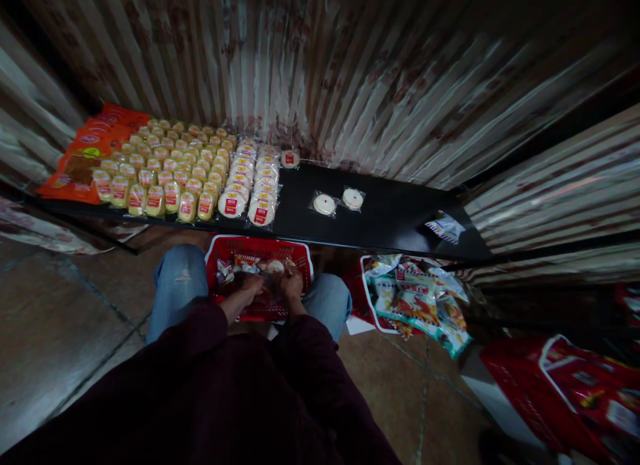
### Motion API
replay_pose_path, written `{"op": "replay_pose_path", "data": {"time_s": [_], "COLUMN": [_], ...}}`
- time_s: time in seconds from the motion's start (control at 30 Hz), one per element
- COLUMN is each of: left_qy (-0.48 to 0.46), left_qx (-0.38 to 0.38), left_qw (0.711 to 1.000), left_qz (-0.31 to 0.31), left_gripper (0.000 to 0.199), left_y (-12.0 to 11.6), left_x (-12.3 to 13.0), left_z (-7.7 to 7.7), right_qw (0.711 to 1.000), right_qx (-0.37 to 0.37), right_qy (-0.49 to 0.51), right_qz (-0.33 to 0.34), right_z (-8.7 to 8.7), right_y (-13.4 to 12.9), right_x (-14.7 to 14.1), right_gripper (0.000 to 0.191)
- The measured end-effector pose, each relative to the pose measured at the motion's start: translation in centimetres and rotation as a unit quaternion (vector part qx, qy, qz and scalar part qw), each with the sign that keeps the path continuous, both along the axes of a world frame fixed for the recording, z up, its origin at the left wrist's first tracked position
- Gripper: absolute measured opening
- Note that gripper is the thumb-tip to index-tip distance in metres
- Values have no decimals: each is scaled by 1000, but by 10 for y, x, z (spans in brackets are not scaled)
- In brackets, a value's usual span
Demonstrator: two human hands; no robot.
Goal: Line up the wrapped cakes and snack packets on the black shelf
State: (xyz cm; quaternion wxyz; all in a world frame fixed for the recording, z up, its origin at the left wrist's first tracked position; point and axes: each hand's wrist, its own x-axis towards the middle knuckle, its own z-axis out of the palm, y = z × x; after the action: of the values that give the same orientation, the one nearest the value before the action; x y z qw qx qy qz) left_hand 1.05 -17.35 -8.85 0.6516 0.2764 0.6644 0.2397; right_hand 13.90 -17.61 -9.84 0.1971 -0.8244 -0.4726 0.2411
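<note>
Both my hands are down inside a red plastic basket (260, 241) that stands between my knees. My left hand (251, 285) is closed, its fingertips pointing to the right, and what it grips is too dark to make out. My right hand (292, 282) is closed too, fingers pinched near some shiny clear wrapping. Between and just beyond the hands shows a round pale cracker packet (275, 267); whether the fingers touch it is unclear. Several printed snack packets (247, 263) lie on the basket's far left side.
A black shelf (310, 218) carries rows of yellow wrapped cakes (170, 165), round white cracker packs (263, 185), orange bags (85, 155), two single crackers (325, 204) and a small packet (445, 227). Right stands another red basket (370, 298) of snack bags. Pleated curtain (300, 71) hangs behind.
</note>
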Motion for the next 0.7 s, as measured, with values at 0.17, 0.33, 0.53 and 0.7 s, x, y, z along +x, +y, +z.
{"op": "replay_pose_path", "data": {"time_s": [0.17,0.33,0.53,0.7], "left_qy": [-24,-61,-88,-78], "left_qx": [-23,-40,-54,-63], "left_qw": [999,997,994,993], "left_qz": [26,33,41,56], "left_gripper": [14,20,16,22], "left_y": [3,6,8,8], "left_x": [2,0,6,13], "left_z": [-12,-18,-16,-17], "right_qw": [999,995,993,983], "right_qx": [-21,-39,-54,-28], "right_qy": [-1,-19,-15,56], "right_qz": [40,85,103,171], "right_z": [-2,-3,-6,-12], "right_y": [5,6,6,4], "right_x": [-2,-6,-12,-18], "right_gripper": [39,37,33,35]}}
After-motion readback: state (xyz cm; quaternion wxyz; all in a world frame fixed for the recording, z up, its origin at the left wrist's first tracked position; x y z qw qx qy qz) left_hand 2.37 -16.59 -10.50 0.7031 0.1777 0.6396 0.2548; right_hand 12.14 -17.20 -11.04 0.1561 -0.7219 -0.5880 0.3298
